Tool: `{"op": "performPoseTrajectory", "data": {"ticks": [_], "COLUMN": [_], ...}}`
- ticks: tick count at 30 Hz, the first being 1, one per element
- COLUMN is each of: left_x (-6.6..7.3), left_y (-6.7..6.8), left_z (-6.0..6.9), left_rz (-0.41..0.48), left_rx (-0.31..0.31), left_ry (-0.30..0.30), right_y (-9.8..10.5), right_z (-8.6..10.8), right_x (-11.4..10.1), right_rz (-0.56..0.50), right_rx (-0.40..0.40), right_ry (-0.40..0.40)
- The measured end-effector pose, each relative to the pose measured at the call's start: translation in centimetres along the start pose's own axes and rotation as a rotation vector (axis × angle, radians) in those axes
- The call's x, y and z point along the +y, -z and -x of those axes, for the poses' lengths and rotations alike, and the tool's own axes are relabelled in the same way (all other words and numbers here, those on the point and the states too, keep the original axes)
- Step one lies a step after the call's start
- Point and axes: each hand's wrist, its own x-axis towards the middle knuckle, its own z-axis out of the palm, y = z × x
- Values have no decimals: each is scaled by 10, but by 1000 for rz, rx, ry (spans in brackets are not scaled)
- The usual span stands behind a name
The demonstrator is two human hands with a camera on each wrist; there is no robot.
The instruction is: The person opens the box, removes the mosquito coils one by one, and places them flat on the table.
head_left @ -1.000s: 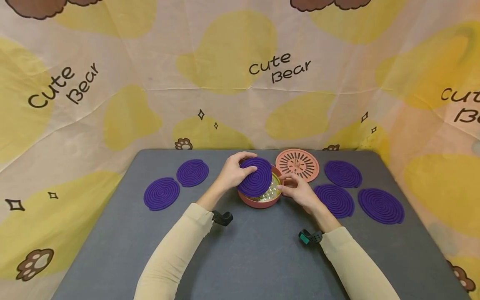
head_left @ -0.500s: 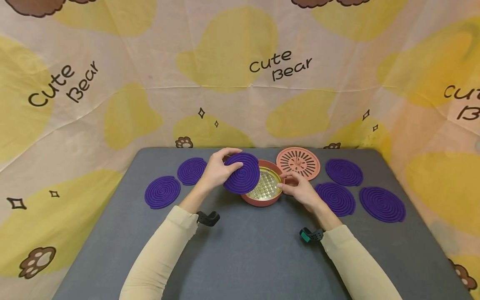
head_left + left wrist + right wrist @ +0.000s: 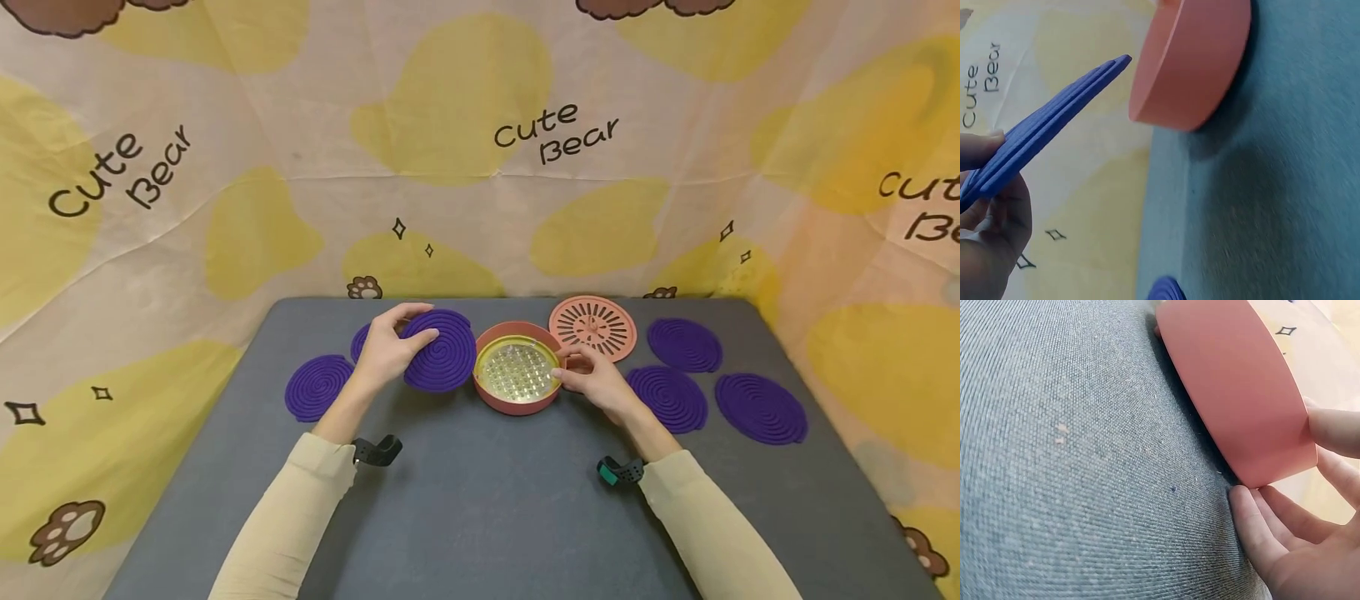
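Note:
My left hand [image 3: 386, 346] pinches a purple mosquito coil [image 3: 441, 352] between thumb and fingers. In the left wrist view the held coil [image 3: 1054, 122] is seen nearly edge-on, tilted and raised above the table, with the pink box's wall beyond it. My right hand [image 3: 600, 385] holds the right side of the round pink mosquito coil box [image 3: 517, 408]. In the right wrist view its thumb is against the box wall [image 3: 1241, 394] near the rim, and fingertips touch low by the base. The box has no lid on; a yellow-rimmed, shiny patterned bottom shows inside.
A slotted pink lid [image 3: 592, 329] lies behind the box to the right. On the right are three flat coils, one of them [image 3: 761, 408] outermost. At left lies another coil [image 3: 318, 388], and one behind it [image 3: 358, 340] is partly hidden by my left hand.
My left hand has carried the coil leftward from over the box to a spot beside it, uncovering the inside. The right hand has stayed at the box's side.

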Motion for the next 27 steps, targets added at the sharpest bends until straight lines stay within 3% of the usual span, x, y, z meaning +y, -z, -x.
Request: {"op": "performPoseTrajectory", "data": {"ticks": [6, 14, 21, 27], "left_x": [-7, -28, -54, -70], "left_y": [15, 34, 37, 32], "left_z": [10, 21, 34, 40], "left_rz": [-17, 30, 79, 32], "left_rx": [9, 76, 108, 113], "left_ry": [66, 135, 231, 315], "right_y": [-2, -1, 0, 0], "right_z": [0, -1, -1, -2], "right_x": [1, 0, 1, 0], "right_rz": [-6, -11, -16, -12], "right_rx": [0, 0, -5, -9], "right_ry": [3, -10, -7, -11]}}
